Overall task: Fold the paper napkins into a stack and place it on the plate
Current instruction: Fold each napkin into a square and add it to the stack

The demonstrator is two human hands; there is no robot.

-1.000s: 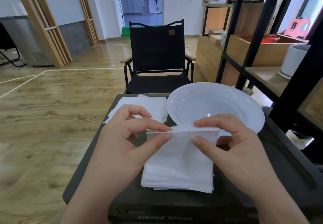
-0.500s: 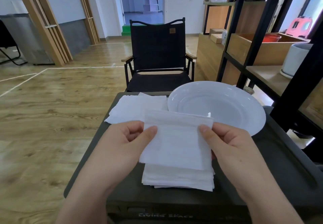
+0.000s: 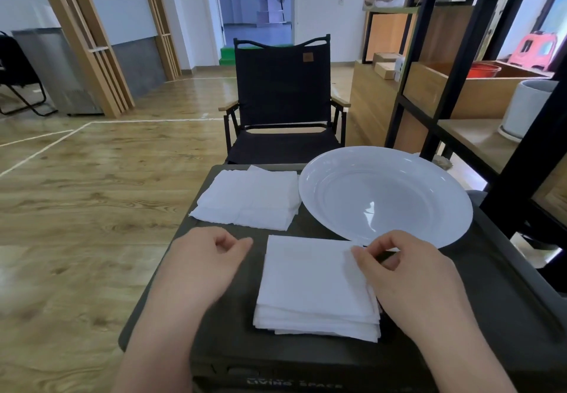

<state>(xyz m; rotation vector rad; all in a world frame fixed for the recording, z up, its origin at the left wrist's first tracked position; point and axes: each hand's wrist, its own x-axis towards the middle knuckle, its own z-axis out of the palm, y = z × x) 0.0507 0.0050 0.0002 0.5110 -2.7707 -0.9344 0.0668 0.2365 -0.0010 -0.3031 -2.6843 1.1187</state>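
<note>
A stack of folded white napkins (image 3: 316, 285) lies on the dark table (image 3: 506, 316) in front of me. My right hand (image 3: 408, 273) is at the stack's right edge, thumb and curled fingers pinching the far right corner of the top napkin. To the left of the stack, my left hand (image 3: 202, 263) hovers with loosely curled fingers, holds nothing and is apart from the paper. Several unfolded napkins (image 3: 248, 199) lie flat at the table's far left. A white plate (image 3: 383, 184) with nothing on it sits at the far right, just beyond my right hand.
A black folding chair (image 3: 282, 98) stands right behind the table. A black and wood shelf unit (image 3: 478, 92) with a white pot (image 3: 527, 107) rises close on the right. Wooden floor stretches to the left.
The folded napkin that both hands held up has been laid flat on top of the stack. My left hand has let go and drawn off to the left.
</note>
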